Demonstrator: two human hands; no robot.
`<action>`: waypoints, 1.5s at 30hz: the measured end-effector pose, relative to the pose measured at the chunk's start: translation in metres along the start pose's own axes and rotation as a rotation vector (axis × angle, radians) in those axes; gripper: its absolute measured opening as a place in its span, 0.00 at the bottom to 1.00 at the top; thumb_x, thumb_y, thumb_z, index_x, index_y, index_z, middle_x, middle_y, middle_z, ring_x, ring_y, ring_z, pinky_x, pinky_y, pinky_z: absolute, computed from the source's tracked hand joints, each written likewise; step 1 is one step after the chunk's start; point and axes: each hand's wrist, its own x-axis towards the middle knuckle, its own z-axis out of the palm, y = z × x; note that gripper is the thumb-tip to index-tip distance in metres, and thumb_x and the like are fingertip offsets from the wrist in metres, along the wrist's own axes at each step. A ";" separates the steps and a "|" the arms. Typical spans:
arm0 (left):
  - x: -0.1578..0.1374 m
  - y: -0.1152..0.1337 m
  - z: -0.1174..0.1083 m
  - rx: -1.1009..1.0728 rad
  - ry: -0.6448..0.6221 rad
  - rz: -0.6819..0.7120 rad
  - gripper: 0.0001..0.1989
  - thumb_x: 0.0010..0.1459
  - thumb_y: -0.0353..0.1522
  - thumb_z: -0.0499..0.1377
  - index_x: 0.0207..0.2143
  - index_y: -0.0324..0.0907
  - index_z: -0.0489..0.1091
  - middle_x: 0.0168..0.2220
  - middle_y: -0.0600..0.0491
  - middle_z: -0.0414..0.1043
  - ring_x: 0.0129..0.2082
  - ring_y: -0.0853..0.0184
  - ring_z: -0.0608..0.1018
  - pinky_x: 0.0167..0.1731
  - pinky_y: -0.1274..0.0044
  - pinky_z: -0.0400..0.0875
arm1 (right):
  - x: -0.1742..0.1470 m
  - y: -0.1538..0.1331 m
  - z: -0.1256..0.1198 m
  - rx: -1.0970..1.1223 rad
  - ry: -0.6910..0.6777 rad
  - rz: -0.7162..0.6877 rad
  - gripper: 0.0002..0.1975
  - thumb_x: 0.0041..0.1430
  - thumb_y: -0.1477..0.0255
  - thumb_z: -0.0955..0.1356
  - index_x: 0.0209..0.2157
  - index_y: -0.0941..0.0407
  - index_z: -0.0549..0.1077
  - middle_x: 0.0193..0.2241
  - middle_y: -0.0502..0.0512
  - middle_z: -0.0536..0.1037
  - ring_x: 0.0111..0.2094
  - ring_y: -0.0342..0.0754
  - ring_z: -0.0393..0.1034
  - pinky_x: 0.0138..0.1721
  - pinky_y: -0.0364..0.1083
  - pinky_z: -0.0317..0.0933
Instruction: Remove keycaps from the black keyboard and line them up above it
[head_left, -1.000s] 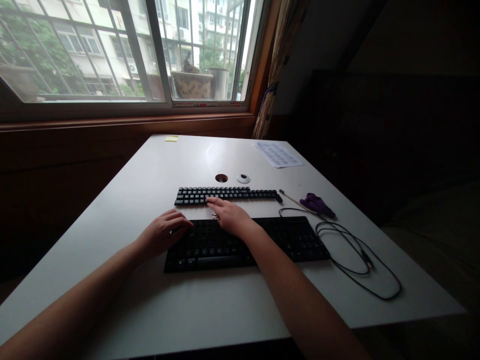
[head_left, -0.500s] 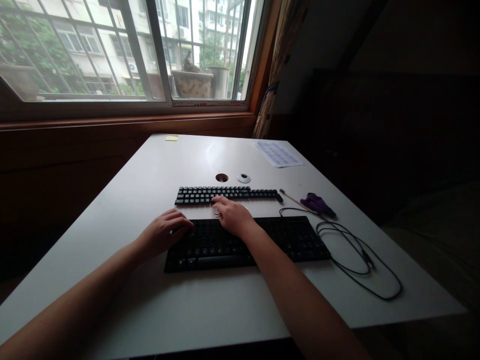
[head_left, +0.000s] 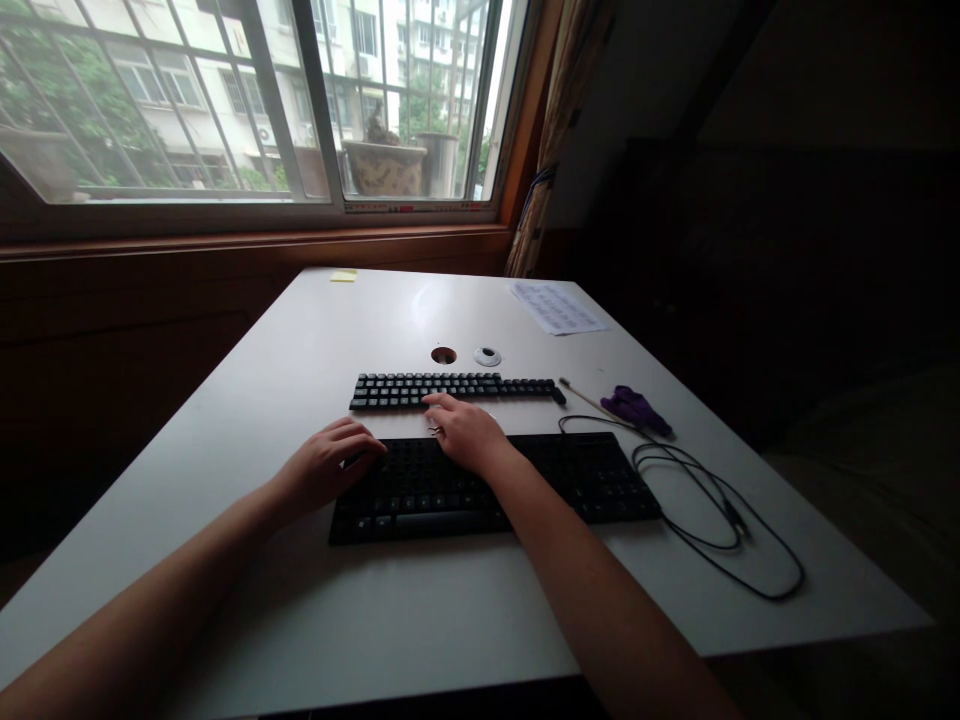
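Observation:
A black keyboard (head_left: 450, 522) lies across the white table. Its near rows carry keycaps, while the dark upper part seems to have them off. Behind it, loose black keycaps (head_left: 405, 380) are laid out in several neat rows. My left hand (head_left: 330, 465) is closed over the keyboard's far left corner, fingers bent and thumb close to them. My right hand (head_left: 465, 430) reaches over the keyboard, its index fingertip touching the nearest row of loose keycaps. Thin wire shows under its fingers, looking like a keycap puller (head_left: 435, 430); most of it is hidden in the palm.
To the right lie a coiled black cable (head_left: 776, 597), a purple cloth (head_left: 636, 408) and a thin brush (head_left: 581, 396). Farther back are a cable hole (head_left: 444, 355), a round white cover (head_left: 486, 358), printed sheets (head_left: 559, 308) and yellow sticky notes (head_left: 343, 275). A window stands beyond.

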 end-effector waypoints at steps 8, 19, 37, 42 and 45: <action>-0.001 -0.002 0.001 0.004 -0.011 -0.002 0.09 0.65 0.29 0.54 0.42 0.43 0.74 0.36 0.49 0.74 0.37 0.64 0.73 0.40 0.73 0.71 | 0.000 0.001 0.001 0.004 0.000 -0.005 0.16 0.59 0.75 0.62 0.47 0.52 0.75 0.63 0.49 0.63 0.50 0.51 0.70 0.47 0.50 0.67; -0.001 -0.002 0.001 -0.002 -0.005 0.001 0.10 0.64 0.28 0.54 0.42 0.43 0.74 0.36 0.49 0.74 0.37 0.65 0.73 0.40 0.73 0.70 | -0.001 0.002 0.003 0.007 0.034 -0.004 0.16 0.59 0.76 0.62 0.46 0.52 0.75 0.63 0.49 0.63 0.51 0.51 0.70 0.47 0.49 0.67; -0.002 -0.005 0.003 -0.011 0.009 -0.001 0.08 0.65 0.28 0.54 0.42 0.43 0.74 0.36 0.49 0.74 0.37 0.65 0.72 0.40 0.73 0.69 | 0.001 0.010 0.004 0.182 0.280 -0.072 0.18 0.60 0.79 0.62 0.50 0.56 0.73 0.55 0.57 0.71 0.53 0.51 0.66 0.56 0.50 0.62; -0.001 -0.005 0.003 -0.004 0.002 0.008 0.09 0.64 0.28 0.54 0.42 0.43 0.74 0.36 0.49 0.74 0.37 0.65 0.72 0.40 0.73 0.70 | 0.003 0.011 0.015 0.144 0.175 -0.077 0.24 0.58 0.79 0.62 0.56 0.56 0.70 0.60 0.55 0.68 0.56 0.50 0.64 0.58 0.49 0.60; -0.001 -0.004 0.002 -0.004 -0.012 0.006 0.09 0.65 0.28 0.54 0.42 0.43 0.74 0.37 0.49 0.74 0.38 0.65 0.72 0.40 0.73 0.70 | 0.004 0.011 0.015 0.131 0.159 -0.078 0.24 0.58 0.78 0.62 0.57 0.57 0.70 0.61 0.55 0.67 0.56 0.51 0.64 0.59 0.49 0.60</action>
